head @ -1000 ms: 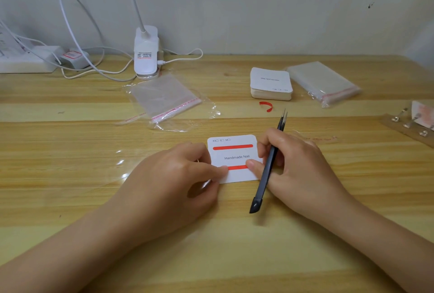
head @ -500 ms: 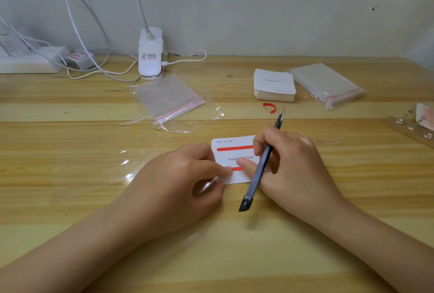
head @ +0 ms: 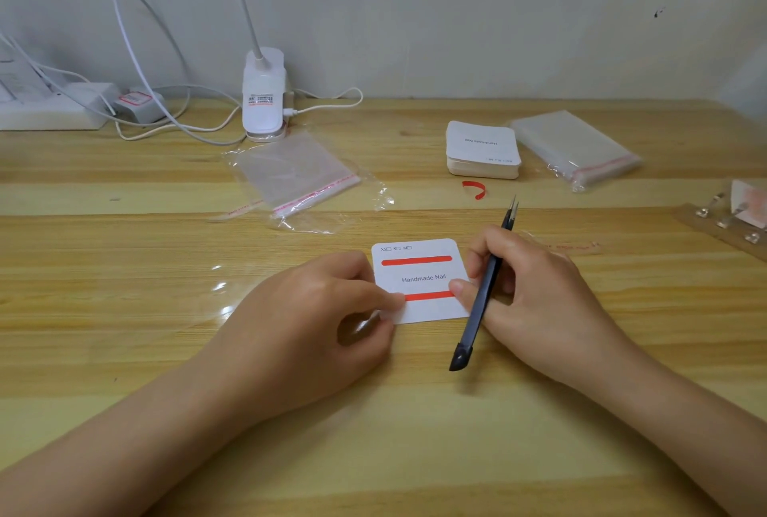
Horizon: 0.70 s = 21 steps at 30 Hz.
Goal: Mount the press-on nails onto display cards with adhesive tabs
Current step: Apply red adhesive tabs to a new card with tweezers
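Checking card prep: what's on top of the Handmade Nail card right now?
Two red strips lie across the card. The left hand and right hand, which holds tweezers, press the lower strip's ends. No nails visible; the card's left edge is covered.

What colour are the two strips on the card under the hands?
Red-orange strips on a white card, clearest in the head view.
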Each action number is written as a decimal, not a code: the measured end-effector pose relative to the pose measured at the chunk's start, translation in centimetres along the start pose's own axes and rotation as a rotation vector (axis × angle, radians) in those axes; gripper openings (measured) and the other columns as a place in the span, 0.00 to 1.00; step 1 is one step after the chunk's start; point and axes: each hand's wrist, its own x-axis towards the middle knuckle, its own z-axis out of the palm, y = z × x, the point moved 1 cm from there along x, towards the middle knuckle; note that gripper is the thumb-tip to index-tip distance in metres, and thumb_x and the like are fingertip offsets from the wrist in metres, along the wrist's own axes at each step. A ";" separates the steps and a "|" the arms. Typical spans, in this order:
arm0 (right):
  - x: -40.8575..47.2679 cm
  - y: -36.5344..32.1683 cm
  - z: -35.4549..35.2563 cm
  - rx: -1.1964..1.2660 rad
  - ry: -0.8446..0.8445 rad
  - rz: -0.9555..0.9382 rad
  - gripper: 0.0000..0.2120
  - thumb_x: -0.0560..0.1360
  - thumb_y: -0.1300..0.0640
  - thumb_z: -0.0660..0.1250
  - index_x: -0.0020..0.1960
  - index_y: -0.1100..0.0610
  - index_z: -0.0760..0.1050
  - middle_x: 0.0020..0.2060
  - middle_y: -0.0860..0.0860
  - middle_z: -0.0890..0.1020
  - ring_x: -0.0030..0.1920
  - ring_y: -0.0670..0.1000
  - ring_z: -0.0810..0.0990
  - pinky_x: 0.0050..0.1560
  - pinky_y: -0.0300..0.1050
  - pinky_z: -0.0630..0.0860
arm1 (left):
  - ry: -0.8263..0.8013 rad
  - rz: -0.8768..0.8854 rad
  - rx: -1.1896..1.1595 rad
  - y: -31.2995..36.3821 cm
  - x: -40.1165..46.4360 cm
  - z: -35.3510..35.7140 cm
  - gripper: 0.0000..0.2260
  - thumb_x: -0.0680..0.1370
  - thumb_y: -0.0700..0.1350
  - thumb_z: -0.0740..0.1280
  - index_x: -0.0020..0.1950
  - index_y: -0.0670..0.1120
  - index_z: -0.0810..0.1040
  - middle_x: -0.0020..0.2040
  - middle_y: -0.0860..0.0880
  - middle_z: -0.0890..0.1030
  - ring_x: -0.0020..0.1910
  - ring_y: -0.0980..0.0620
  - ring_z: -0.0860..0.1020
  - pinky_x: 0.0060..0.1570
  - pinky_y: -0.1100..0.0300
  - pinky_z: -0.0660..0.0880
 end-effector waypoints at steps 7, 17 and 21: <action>0.0 0.7 -0.6 -0.005 -0.007 0.019 0.13 0.71 0.59 0.68 0.35 0.48 0.66 0.29 0.45 0.73 0.34 0.42 0.68 0.38 0.38 0.62 | 0.023 -0.015 -0.001 0.0 -0.1 0.0 0.07 0.69 0.48 0.67 0.42 0.51 0.84 0.33 0.56 0.74 0.29 0.57 0.69 0.29 0.55 0.76; 1.4 -2.1 -0.8 0.269 0.142 -0.143 0.16 0.73 0.47 0.65 0.36 0.56 0.65 0.28 0.51 0.68 0.27 0.48 0.64 0.28 0.38 0.63 | 0.007 -0.029 -0.058 -0.1 0.1 0.0 0.07 0.69 0.49 0.67 0.41 0.51 0.84 0.34 0.56 0.75 0.29 0.59 0.68 0.27 0.59 0.72; 2.3 -3.0 0.5 0.461 0.064 -0.129 0.21 0.74 0.39 0.52 0.38 0.54 0.73 0.22 0.46 0.66 0.25 0.42 0.65 0.28 0.35 0.64 | -0.038 -0.056 -0.117 -0.3 0.4 -0.2 0.08 0.70 0.51 0.66 0.43 0.52 0.84 0.36 0.57 0.76 0.32 0.59 0.73 0.31 0.59 0.72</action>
